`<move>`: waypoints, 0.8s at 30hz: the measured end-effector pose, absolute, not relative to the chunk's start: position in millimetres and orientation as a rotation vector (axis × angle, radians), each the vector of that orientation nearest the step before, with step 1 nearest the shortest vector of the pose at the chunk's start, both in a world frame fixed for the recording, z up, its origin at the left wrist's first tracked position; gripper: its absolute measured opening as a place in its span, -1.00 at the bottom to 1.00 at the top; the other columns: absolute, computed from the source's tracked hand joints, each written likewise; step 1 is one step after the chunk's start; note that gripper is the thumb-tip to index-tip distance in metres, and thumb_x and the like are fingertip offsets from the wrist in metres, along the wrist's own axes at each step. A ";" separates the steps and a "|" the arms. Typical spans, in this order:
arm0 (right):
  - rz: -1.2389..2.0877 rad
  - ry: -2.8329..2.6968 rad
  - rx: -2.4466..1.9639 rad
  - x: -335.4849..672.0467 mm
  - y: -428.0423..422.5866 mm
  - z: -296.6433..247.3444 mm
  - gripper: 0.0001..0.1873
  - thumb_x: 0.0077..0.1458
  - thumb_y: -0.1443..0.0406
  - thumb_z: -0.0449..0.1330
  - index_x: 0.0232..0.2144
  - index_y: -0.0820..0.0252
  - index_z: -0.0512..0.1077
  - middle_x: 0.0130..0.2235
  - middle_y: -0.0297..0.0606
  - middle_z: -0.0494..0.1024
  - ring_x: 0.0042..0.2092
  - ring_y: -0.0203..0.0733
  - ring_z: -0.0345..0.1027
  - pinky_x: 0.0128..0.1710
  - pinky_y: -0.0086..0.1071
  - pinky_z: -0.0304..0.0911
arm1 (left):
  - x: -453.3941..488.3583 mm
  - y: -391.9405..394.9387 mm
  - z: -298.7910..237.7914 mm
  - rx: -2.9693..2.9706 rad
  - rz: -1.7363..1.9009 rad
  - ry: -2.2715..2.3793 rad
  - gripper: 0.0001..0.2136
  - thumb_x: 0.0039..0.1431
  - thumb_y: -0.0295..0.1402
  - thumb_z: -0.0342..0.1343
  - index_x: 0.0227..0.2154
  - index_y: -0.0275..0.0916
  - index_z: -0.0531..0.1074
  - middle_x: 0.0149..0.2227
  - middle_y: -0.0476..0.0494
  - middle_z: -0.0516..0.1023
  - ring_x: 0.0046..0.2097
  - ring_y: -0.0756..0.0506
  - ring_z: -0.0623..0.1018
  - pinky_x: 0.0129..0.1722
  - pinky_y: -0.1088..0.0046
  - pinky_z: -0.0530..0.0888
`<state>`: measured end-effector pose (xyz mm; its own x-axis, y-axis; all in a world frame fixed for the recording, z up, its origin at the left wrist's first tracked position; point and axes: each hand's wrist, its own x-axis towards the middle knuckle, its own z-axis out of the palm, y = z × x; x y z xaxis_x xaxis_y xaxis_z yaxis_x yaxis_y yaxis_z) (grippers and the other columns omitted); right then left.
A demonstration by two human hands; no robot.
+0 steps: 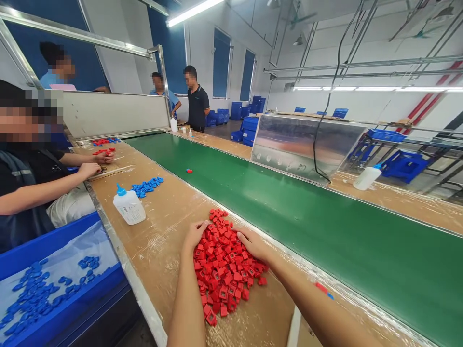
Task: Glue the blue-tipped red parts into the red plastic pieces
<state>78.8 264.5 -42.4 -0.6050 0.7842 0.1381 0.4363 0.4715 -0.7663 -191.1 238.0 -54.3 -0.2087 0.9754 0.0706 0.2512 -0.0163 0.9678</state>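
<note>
A large heap of small red plastic pieces [226,265], many with a square opening, lies on the brown work surface [162,260]. My left hand [195,235] rests against the heap's left edge, fingers bent loosely along it. On the opposite side my right hand [253,245] touches the heap with its fingers stretched out. Neither hand grips a piece; both cup the sides of the heap. Some fingertips are hidden among the pieces. Beyond my left hand stand a white squeeze bottle [130,208] with a blue nozzle and a small pile of blue pieces [146,187].
A green conveyor belt [289,207] runs along the right, carrying a small red-and-blue piece [189,171]. A blue crate [14,270] with blue pieces stands lower left. At left, a co-worker's hands [90,169] work at the table. A metal panel [296,149] leans across the belt.
</note>
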 end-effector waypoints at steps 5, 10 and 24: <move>1.005 -2.237 -1.041 93.0 239.4 -37.4 -0.44 0.33 0.07 -0.18 0.12 0.22 0.39 0.14 -0.23 0.38 0.19 -0.10 0.21 0.24 -0.13 0.05 | -169.6 216.1 -54.9 1.216 1.351 1.601 -0.48 0.03 0.10 0.09 -0.32 -0.33 0.60 -0.15 -0.27 0.61 -0.03 -0.24 0.55 0.10 0.20 0.37; 1.029 -2.272 -1.038 111.8 212.7 -31.0 -0.46 0.34 0.06 -0.15 0.14 0.20 0.38 0.16 -0.25 0.36 0.19 -0.10 0.20 0.25 -0.16 0.04 | -142.8 189.9 -58.7 1.186 1.369 1.664 -0.48 0.11 0.06 0.04 -0.27 -0.35 0.60 -0.16 -0.25 0.61 -0.04 -0.25 0.55 0.07 0.23 0.38; 0.899 -2.281 -1.175 188.7 205.2 -25.4 -0.25 0.32 -0.10 -0.28 0.22 0.27 0.29 0.22 -0.10 0.26 0.25 0.00 0.12 0.26 -0.05 -0.01 | -135.0 169.4 -51.1 1.255 1.428 1.704 -0.59 0.27 -0.09 0.00 -0.18 -0.37 0.53 -0.08 -0.31 0.56 0.03 -0.17 0.50 0.16 0.12 0.29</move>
<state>188.7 205.2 -25.4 -0.5547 0.8290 0.0714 0.5575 0.4340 -0.7078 -135.0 169.4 -51.1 -0.3890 0.9116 0.1329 0.2904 -0.0155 0.9568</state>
